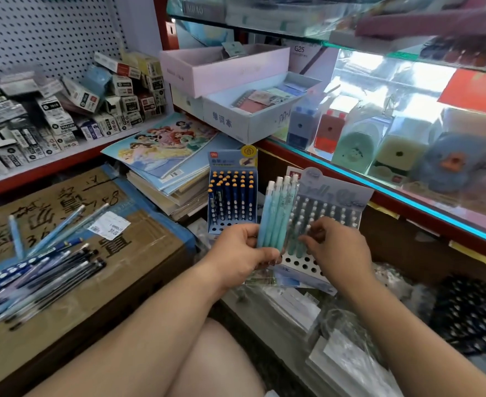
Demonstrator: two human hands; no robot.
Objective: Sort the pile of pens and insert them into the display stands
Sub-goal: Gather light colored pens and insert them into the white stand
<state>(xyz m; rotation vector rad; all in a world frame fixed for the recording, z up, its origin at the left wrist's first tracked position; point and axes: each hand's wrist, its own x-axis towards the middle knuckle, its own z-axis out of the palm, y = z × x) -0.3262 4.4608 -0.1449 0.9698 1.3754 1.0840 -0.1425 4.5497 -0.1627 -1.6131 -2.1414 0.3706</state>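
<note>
My left hand (243, 255) grips a bunch of light blue and teal pens (277, 216), held upright with their white caps up. Behind them stands a grey-blue display stand (336, 196) with several pens in its holes and open holes along its front rows. My right hand (337, 246) pinches a teal pen (296, 242) at the stand's front. To the left stands a blue display stand (232, 202) filled with dark blue, orange-tipped pens. A pile of dark and light blue pens (38, 270) lies on a cardboard box (115, 282) at the left.
A stack of colouring books (164, 156) lies behind the blue stand. Small refill boxes (64, 110) crowd the left shelf. A glass counter (408, 167) with sharpeners runs along the right. Plastic-wrapped packs (336, 339) and a dark spotted bundle (471, 316) lie at lower right.
</note>
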